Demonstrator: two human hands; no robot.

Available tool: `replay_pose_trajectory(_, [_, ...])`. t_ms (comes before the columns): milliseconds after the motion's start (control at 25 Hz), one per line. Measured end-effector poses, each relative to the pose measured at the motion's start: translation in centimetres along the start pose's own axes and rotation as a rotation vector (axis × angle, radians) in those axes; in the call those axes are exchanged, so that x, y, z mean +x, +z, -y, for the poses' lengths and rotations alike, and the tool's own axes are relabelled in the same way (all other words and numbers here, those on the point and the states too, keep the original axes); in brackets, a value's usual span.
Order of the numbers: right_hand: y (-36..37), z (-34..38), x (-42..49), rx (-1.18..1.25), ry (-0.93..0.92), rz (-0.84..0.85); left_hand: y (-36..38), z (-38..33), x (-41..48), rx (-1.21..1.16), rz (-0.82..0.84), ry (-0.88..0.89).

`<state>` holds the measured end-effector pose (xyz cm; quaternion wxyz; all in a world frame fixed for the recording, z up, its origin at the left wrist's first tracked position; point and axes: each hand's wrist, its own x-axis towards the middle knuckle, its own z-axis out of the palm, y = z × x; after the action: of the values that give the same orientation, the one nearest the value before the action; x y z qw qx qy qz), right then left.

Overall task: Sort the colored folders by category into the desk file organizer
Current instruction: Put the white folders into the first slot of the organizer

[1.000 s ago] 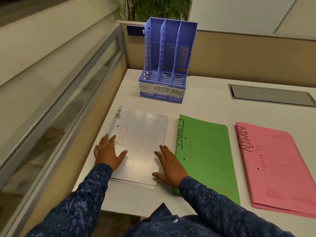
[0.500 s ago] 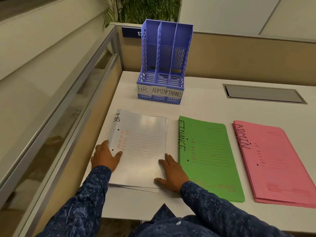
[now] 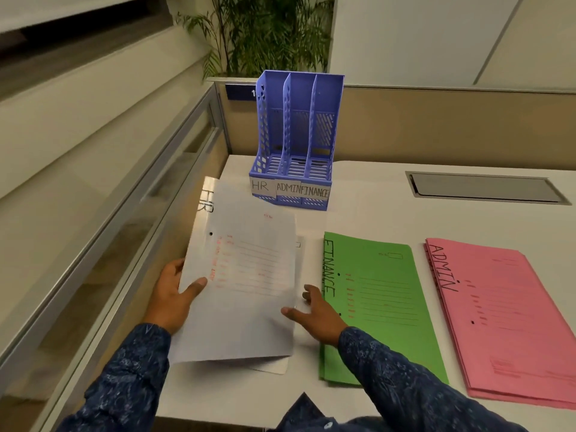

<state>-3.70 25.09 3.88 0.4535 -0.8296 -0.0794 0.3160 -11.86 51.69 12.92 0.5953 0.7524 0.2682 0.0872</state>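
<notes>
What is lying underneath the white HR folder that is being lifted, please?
Under the raised white HR folder, held by the left hand, another white folder lies on the desk; only its corner and right edge show. How many more lie beneath is hidden.

Office cubicle: partition wall [image 3: 436,126], white desk [image 3: 374,188], labelled file organizer [image 3: 296,145], potted plant [image 3: 265,32].

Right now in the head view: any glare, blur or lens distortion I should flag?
Head view: wide-angle bending curves the partition rail at left; a glare patch washes the top corner of the white HR folder, whose red print is faint; the right hand looks slightly motion-soft; the organizer labels and the FINANCE folder and ADMIN folder lettering read clearly.
</notes>
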Motion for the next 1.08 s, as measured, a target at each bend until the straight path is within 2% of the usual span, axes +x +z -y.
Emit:
replay_pose_trajectory(200, [-2.8, 1.0, 0.7, 0.389, -0.046, -0.045, 0.9, -2.8, -1.7, -0.209, -0.010, 0.132])
replay_pose_trajectory(360, [-5.7, 2.8, 1.5, 0.560, -0.105, -0.106, 2.9, -3.0, -1.4, -0.259, 0.086, 0.093])
replay_pose_trajectory(520, [-8.1, 3.9, 2.7, 0.450, -0.137, -0.167, 3.8, -3.1, -0.2, -0.278, 0.265, 0.046])
replay_pose_trajectory(600, [-9.5, 5.4, 3.8, 0.361, -0.191, -0.219, 4.0, -4.0, 0.5, -0.292, 0.277, 0.071])
replay_pose_trajectory(760, [-11.3, 9.8, 6.4, 0.208, -0.321, -0.267, 3.8, -6.4, 1.9, -0.287, 0.173, 0.178])
replay_pose_trajectory(880, [-11.4, 12.3, 8.6, 0.177, -0.324, -0.294, 3.8, -7.8, 3.3, -0.344, 0.103, 0.223])
replay_pose_trajectory(1080, [-9.9, 15.8, 12.1, 0.114, -0.375, -0.338, 4.2, -10.7, 8.8, -0.302, -0.080, 0.337])
